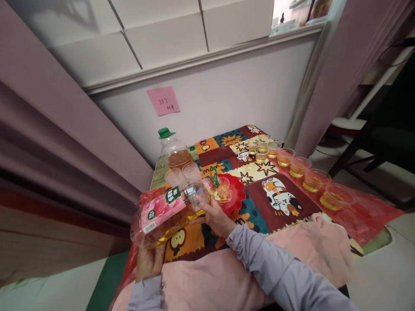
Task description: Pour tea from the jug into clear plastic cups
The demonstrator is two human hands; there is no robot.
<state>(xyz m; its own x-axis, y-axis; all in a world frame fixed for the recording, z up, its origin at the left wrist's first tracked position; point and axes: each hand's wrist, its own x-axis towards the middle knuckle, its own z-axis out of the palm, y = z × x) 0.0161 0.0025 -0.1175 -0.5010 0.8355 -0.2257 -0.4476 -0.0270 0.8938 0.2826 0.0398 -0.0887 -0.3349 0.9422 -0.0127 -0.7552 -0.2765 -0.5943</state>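
My left hand (151, 260) supports the base of a large clear plastic bottle (165, 207) from below. The bottle has a pink label and amber liquid inside. It lies tilted, its neck pointing right. My right hand (218, 218) is closed around the neck end. Just beyond the mouth, a clear plastic cup (223, 188) stands on a red scalloped plate (239, 196); I cannot tell whether liquid is flowing. A green plastic loop (214, 176) shows near the mouth. Behind the bottle are two clear cups (191, 172), their bases partly hidden.
A second bottle (177, 153) with a green cap stands at the back left. Several cups with yellow liquid (300, 167) line the right side. A patterned mat (256, 207) and red plastic sheet (366, 216) cover the table. Pink cloth (311, 246) lies along the front.
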